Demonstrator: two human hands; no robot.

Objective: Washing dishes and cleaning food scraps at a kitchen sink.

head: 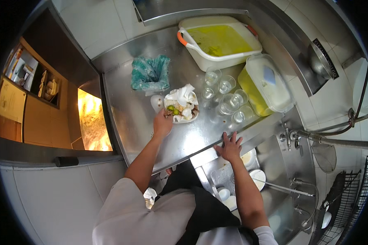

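My left hand (163,124) is at the left rim of a white plate (188,121), its fingers curled over the edge by the food. Bones, small green citrus pieces (173,109) and crumpled napkins (182,92) are heaped on that plate. A small whitish dish (156,103) sits just left of it. Behind them stands a container lined with a green plastic bag (151,73). My right hand (231,147) has its fingers spread at the front edge of the steel counter (141,122) and holds nothing. Several clear drinking glasses (230,102) stand on the counter beyond it.
A white tub with orange handles (202,61) holds yellow-green liquid. Beside it a lidded plastic container (268,85) leans at a tilt. A steel sink (271,153) with white dishes (257,179) lies right, under a faucet (285,137). A lit opening (93,119) is at left.
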